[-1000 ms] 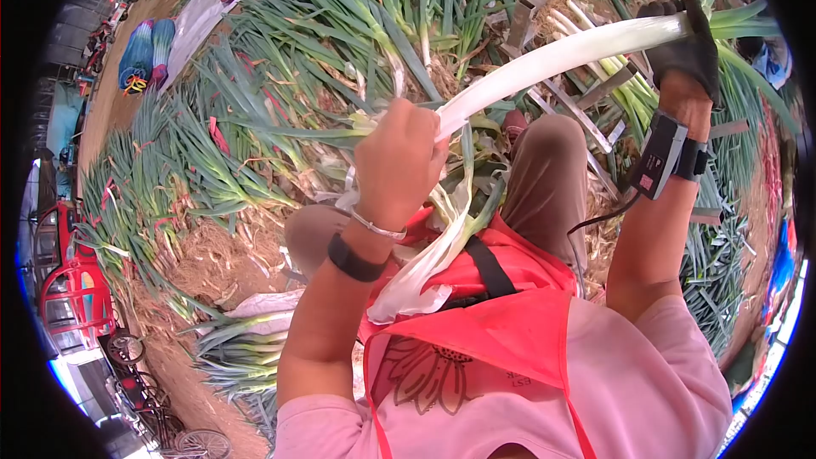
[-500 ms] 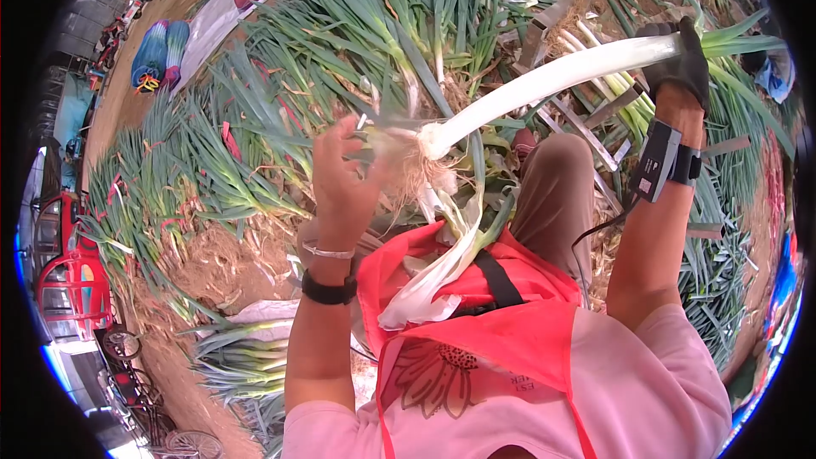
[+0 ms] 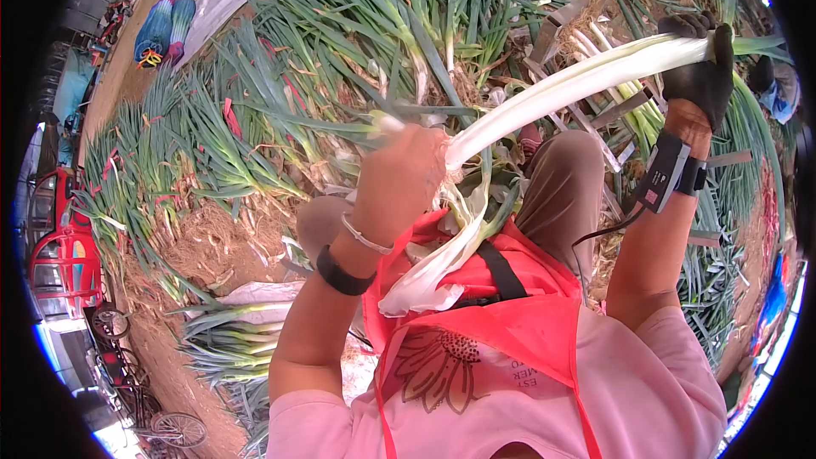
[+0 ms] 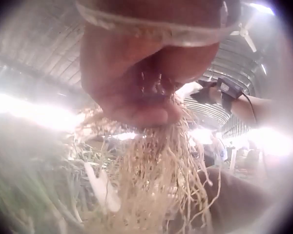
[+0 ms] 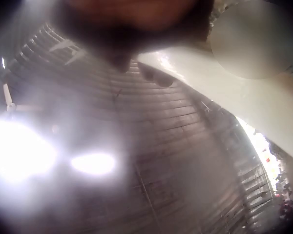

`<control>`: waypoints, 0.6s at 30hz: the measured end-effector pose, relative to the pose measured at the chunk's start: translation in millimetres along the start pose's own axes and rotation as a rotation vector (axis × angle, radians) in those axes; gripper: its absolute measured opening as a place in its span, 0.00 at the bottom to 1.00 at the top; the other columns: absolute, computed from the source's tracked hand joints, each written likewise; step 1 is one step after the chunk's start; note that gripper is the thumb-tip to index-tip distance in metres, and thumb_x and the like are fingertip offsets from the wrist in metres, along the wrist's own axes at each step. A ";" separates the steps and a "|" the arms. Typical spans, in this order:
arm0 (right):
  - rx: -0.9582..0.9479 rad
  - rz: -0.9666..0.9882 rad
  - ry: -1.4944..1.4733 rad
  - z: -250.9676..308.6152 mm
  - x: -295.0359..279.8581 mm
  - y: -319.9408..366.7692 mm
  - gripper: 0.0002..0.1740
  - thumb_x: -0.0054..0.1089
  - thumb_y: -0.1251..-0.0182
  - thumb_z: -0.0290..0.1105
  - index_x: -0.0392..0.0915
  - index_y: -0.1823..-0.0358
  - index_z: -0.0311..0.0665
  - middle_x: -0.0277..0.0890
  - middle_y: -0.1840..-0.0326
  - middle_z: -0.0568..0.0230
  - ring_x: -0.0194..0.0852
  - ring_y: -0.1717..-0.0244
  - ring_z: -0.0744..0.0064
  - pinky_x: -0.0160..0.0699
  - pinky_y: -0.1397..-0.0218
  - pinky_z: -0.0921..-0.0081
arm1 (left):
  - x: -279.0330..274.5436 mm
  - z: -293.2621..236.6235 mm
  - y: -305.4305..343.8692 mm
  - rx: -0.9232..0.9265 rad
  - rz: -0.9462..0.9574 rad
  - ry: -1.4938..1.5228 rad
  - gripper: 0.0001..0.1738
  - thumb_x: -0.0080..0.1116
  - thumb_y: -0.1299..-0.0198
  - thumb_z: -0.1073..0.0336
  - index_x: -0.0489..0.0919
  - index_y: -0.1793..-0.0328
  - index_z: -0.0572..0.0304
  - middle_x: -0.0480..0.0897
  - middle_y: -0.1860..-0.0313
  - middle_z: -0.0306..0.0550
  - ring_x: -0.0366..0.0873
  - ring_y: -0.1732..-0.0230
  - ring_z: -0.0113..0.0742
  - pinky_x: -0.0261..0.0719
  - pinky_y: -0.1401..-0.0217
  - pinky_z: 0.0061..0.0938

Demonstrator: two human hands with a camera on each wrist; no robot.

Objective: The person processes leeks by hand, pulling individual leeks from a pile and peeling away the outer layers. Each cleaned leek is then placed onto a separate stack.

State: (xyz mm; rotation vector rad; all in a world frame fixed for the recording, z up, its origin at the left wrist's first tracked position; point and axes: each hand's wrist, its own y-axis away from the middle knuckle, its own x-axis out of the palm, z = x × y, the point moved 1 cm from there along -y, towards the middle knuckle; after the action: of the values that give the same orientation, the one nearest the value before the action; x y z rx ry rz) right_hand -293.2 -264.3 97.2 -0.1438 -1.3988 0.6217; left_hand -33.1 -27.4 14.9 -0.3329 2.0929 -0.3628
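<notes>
A long green onion [image 3: 578, 92] stretches between the two hands, its white stalk bowed upward. My bare left hand [image 3: 404, 172], with a bracelet and black band at the wrist, grips it at the root end. In the left wrist view stringy roots [image 4: 156, 180] hang below the curled fingers [image 4: 151, 116]. My right hand [image 3: 701, 76], in a black glove, holds the stalk near its green leaves. The white stalk [image 5: 234, 87] also crosses the right wrist view. A limp pale peeled leaf [image 3: 438, 276] lies over the red apron [image 3: 510, 323] on the lap.
Piles of green onions [image 3: 204, 153] cover the ground ahead and to the left. A metal frame [image 3: 599, 136] with stalks on it stands by the right knee. A sorted bundle [image 3: 234, 340] lies at lower left. Net-wrapped bundles [image 3: 166, 30] and a red cart [image 3: 68, 259] are farther left.
My left hand pulled away from the root end to the left, baring the roots, then came back onto it. The right hand kept its hold and shifted slightly right.
</notes>
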 end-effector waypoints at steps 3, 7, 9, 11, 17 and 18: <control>0.004 0.007 -0.015 -0.9 -0.2 -0.5 0.13 0.58 0.42 0.25 0.68 0.58 0.27 0.62 0.68 0.62 0.62 0.66 0.67 0.65 0.57 0.69 | 7.1 6.1 5.6 0.023 -0.080 0.011 0.09 0.53 0.36 0.68 0.77 0.53 0.64 0.78 0.67 0.54 0.77 0.73 0.50 0.75 0.71 0.35; 0.006 0.030 -0.075 -2.8 4.9 -0.7 0.14 0.58 0.44 0.25 0.68 0.58 0.27 0.61 0.68 0.63 0.61 0.67 0.68 0.64 0.58 0.70 | 8.3 16.4 8.6 -0.318 -0.089 0.229 0.08 0.51 0.35 0.66 0.77 0.57 0.62 0.78 0.66 0.55 0.78 0.70 0.48 0.76 0.63 0.38; -0.005 0.060 -0.176 -7.8 10.6 0.7 0.17 0.59 0.48 0.23 0.68 0.56 0.27 0.60 0.68 0.64 0.59 0.68 0.70 0.62 0.59 0.72 | 15.6 28.1 12.9 -0.437 -0.177 0.420 0.12 0.47 0.30 0.64 0.76 0.51 0.64 0.80 0.64 0.44 0.78 0.66 0.33 0.76 0.62 0.28; -0.046 0.028 -0.196 -8.9 8.1 -1.4 0.21 0.60 0.52 0.23 0.68 0.55 0.26 0.60 0.67 0.64 0.60 0.67 0.71 0.62 0.59 0.72 | 27.3 29.3 14.8 -0.524 -0.353 0.740 0.12 0.47 0.29 0.64 0.76 0.51 0.64 0.80 0.62 0.43 0.78 0.64 0.32 0.76 0.59 0.27; -0.065 0.147 -0.213 -2.2 -5.2 1.8 0.33 0.65 0.58 0.26 0.65 0.48 0.21 0.59 0.67 0.64 0.61 0.66 0.72 0.63 0.60 0.72 | 25.1 28.3 16.0 -0.700 -0.573 1.347 0.12 0.46 0.29 0.63 0.74 0.51 0.64 0.79 0.61 0.44 0.79 0.64 0.31 0.79 0.62 0.25; 0.042 0.138 -0.311 -2.7 -2.9 1.3 0.35 0.71 0.58 0.33 0.65 0.48 0.22 0.61 0.64 0.62 0.64 0.62 0.69 0.66 0.57 0.69 | 21.3 27.8 14.0 -0.675 -0.556 1.300 0.11 0.46 0.29 0.63 0.73 0.51 0.64 0.79 0.62 0.44 0.80 0.65 0.30 0.80 0.64 0.24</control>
State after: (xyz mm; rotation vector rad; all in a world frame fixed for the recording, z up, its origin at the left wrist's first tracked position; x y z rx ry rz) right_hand -291.3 -263.9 93.6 -0.1139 -1.6841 0.8135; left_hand -21.5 -26.0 -21.0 -1.3812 3.3558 -0.1636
